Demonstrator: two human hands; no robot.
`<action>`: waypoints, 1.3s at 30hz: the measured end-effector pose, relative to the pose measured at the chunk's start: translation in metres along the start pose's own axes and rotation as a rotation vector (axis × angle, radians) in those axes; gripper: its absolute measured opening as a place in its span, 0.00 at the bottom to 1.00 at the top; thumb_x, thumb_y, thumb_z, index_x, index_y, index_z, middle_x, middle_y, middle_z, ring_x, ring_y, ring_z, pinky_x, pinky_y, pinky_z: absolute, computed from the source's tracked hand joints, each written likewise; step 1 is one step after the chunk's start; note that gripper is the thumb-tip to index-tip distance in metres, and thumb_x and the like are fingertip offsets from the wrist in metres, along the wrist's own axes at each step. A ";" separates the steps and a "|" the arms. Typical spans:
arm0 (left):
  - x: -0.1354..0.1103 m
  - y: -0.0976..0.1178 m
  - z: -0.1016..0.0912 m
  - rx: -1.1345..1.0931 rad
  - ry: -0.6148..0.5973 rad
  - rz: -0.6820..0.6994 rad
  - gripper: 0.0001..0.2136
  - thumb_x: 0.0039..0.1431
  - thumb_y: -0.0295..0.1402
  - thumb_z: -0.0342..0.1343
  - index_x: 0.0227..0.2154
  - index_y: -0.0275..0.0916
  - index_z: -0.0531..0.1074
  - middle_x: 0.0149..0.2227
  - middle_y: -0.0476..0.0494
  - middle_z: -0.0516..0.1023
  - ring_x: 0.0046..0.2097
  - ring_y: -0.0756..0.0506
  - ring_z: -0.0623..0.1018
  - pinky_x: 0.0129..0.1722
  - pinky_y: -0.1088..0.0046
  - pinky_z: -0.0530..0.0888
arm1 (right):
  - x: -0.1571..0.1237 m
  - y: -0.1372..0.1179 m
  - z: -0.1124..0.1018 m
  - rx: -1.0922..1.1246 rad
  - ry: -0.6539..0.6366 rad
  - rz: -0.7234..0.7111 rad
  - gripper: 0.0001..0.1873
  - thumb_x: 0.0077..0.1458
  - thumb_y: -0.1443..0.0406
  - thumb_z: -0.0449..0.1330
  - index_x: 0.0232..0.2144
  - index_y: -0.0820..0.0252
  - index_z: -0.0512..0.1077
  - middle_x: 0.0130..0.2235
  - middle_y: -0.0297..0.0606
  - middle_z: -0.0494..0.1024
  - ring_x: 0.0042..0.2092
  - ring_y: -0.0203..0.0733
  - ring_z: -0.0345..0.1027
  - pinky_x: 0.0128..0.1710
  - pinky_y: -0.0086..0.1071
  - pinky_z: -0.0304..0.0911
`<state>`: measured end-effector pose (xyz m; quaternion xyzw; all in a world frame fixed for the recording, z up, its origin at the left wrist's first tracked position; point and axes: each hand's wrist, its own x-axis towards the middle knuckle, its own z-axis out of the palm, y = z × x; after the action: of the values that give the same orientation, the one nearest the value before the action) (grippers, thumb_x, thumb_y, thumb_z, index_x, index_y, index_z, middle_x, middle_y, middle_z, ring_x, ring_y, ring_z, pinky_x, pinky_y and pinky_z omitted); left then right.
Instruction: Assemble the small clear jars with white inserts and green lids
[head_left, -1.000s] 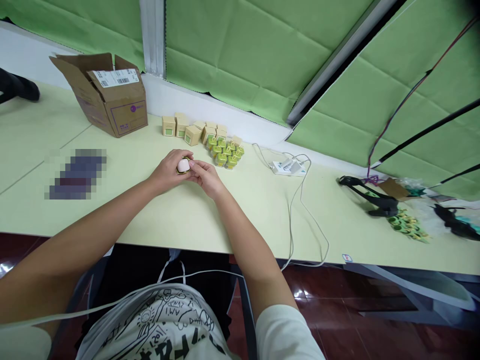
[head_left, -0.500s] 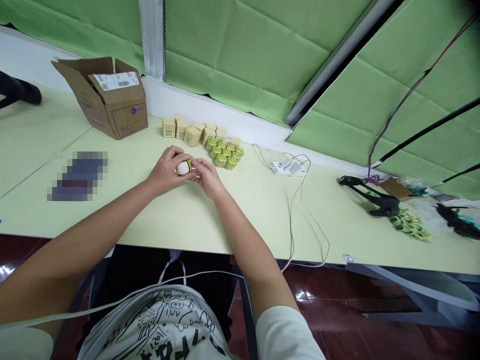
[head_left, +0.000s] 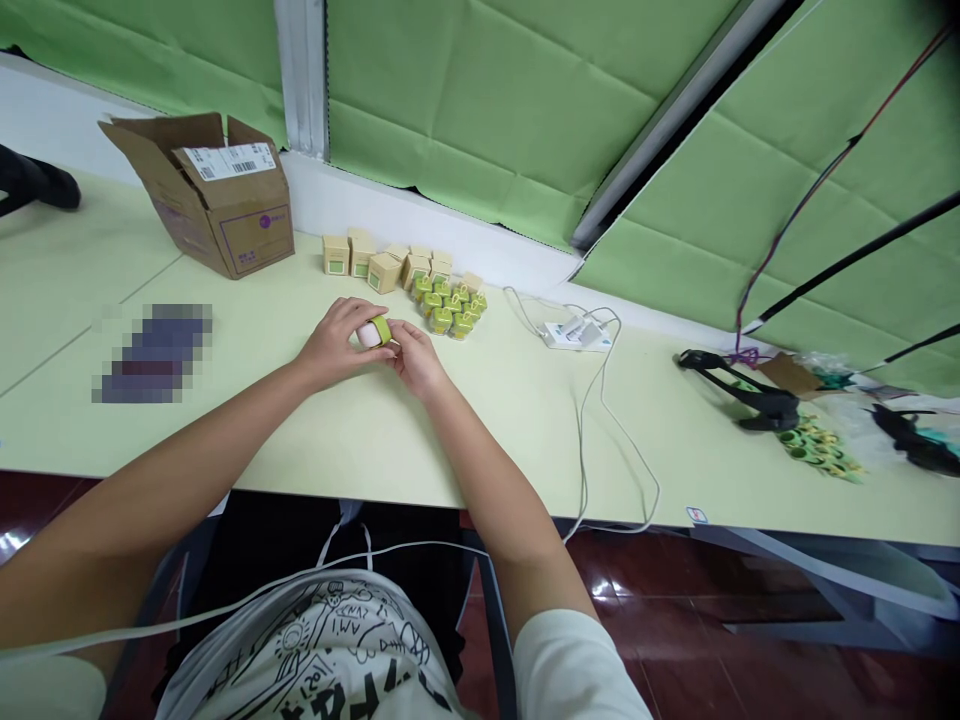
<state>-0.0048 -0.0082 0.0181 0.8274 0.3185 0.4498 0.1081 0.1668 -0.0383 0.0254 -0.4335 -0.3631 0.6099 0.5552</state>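
Both of my hands meet over the pale green table [head_left: 450, 420], holding one small object [head_left: 373, 331] between them. It has a white rounded body and a green band or cap at its right end. My left hand [head_left: 335, 343] wraps around the white part. The fingers of my right hand [head_left: 415, 357] pinch the green end. Just beyond my hands lies a cluster of small green pieces [head_left: 448, 304], and behind those a row of small tan boxes [head_left: 379, 263] with green labels.
An open cardboard box [head_left: 214, 205] stands at the back left. A white power strip [head_left: 577, 333] with cables lies right of centre. Black clamps [head_left: 750, 398], green rings [head_left: 817, 447] and clutter sit at the far right. A blurred patch [head_left: 154, 350] is on the left.
The object has turned in my hands: its green part now shows at the right end, where earlier mostly the white body faced up. My hands stayed in place.
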 end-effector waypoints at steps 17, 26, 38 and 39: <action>-0.002 -0.025 0.008 -0.115 -0.275 -0.326 0.40 0.50 0.37 0.64 0.69 0.44 0.61 0.61 0.35 0.79 0.60 0.35 0.80 0.61 0.54 0.77 | 0.016 0.008 -0.021 -0.567 0.255 -0.538 0.16 0.64 0.49 0.61 0.37 0.54 0.74 0.42 0.37 0.79 0.44 0.41 0.73 0.50 0.35 0.71; -0.004 -0.015 0.007 -0.192 -0.324 -0.283 0.40 0.48 0.34 0.62 0.68 0.43 0.63 0.59 0.36 0.79 0.57 0.36 0.81 0.55 0.59 0.79 | 0.005 0.007 -0.015 -0.718 0.045 -0.599 0.16 0.65 0.47 0.61 0.38 0.51 0.76 0.45 0.40 0.79 0.49 0.46 0.71 0.54 0.38 0.70; -0.004 -0.008 0.005 -0.159 -0.363 -0.291 0.40 0.49 0.35 0.61 0.68 0.42 0.63 0.51 0.39 0.82 0.45 0.41 0.81 0.45 0.64 0.78 | 0.014 0.017 -0.023 -0.936 -0.063 -0.633 0.12 0.69 0.55 0.55 0.40 0.53 0.76 0.46 0.43 0.79 0.49 0.48 0.72 0.60 0.44 0.67; -0.005 -0.008 0.005 -0.157 -0.366 -0.296 0.40 0.49 0.35 0.61 0.69 0.41 0.63 0.51 0.39 0.82 0.45 0.40 0.81 0.45 0.63 0.78 | 0.015 0.018 -0.023 -0.944 -0.065 -0.634 0.12 0.69 0.56 0.55 0.40 0.53 0.76 0.46 0.43 0.79 0.50 0.48 0.73 0.60 0.43 0.67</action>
<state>-0.0063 -0.0042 0.0084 0.8284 0.3756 0.2949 0.2926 0.1816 -0.0269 -0.0011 -0.4854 -0.7255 0.1983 0.4457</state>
